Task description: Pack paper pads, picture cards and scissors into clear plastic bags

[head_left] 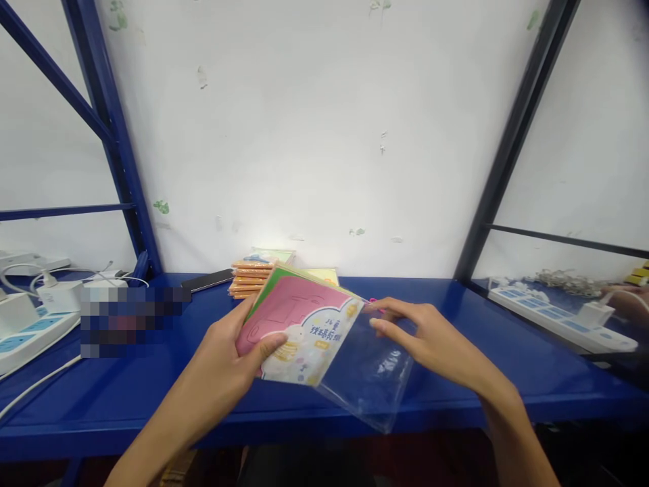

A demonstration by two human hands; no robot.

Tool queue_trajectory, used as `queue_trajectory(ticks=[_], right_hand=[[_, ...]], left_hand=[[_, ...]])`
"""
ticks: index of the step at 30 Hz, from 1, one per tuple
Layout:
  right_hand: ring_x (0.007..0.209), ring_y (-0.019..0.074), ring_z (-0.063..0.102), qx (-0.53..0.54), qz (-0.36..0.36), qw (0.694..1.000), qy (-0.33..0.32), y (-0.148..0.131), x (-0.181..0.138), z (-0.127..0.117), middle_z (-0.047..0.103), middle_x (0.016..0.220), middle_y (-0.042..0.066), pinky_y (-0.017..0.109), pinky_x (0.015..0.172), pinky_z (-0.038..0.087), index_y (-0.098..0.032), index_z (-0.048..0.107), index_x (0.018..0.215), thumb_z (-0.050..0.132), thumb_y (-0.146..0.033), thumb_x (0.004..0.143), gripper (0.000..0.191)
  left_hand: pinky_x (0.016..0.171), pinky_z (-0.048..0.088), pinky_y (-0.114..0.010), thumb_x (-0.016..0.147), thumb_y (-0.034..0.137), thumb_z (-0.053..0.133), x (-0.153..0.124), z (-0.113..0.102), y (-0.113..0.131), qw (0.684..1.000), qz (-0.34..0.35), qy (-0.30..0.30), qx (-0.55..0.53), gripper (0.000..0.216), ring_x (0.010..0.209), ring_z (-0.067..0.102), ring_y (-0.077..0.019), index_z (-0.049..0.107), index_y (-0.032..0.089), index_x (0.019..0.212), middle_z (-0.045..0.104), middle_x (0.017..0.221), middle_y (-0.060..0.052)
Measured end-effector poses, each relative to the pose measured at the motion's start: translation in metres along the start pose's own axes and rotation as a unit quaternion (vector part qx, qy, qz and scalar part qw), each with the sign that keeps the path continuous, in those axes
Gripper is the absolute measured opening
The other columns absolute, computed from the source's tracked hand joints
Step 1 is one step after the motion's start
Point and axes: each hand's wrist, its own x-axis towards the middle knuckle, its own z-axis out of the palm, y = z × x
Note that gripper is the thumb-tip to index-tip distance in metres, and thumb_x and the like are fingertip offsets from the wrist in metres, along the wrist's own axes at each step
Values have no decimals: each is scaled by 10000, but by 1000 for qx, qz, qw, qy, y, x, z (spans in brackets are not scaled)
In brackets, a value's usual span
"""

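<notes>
My left hand (230, 358) is closed around a stack of coloured paper sheets (289, 294), thumb on top. The front sheet is pink with faint line drawings, and green and yellow edges show behind it. A white printed label (324, 341) with Chinese characters covers its lower right part. From the stack's right edge a clear plastic bag (378, 379) hangs over the table's front. How far the sheets sit inside it I cannot tell. My right hand (413, 331) pinches the bag's upper edge near the sheets' corner. A small pink object (374, 302) shows by its fingertips, partly hidden.
Behind the stack, a pile of orange-edged packets (246, 279) stands on the blue table (203, 406) against the wall. A dark flat device (207, 279) lies left of it. Power strips (562, 318) with white chargers sit at both sides, by the blue metal posts (119, 155).
</notes>
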Motion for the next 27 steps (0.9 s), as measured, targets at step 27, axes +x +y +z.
queue_trajectory(ticks=[27], right_hand=[[1004, 260, 679, -24, -66, 997, -20, -42, -32, 2, 773, 1092, -44, 363, 942, 486, -369, 791, 979, 704, -479, 912, 155]], left_hand=[[698, 523, -208, 963, 275, 601, -33, -3, 23, 942, 237, 5, 236, 177, 823, 736, -172, 651, 363, 1107, 773, 973, 70]])
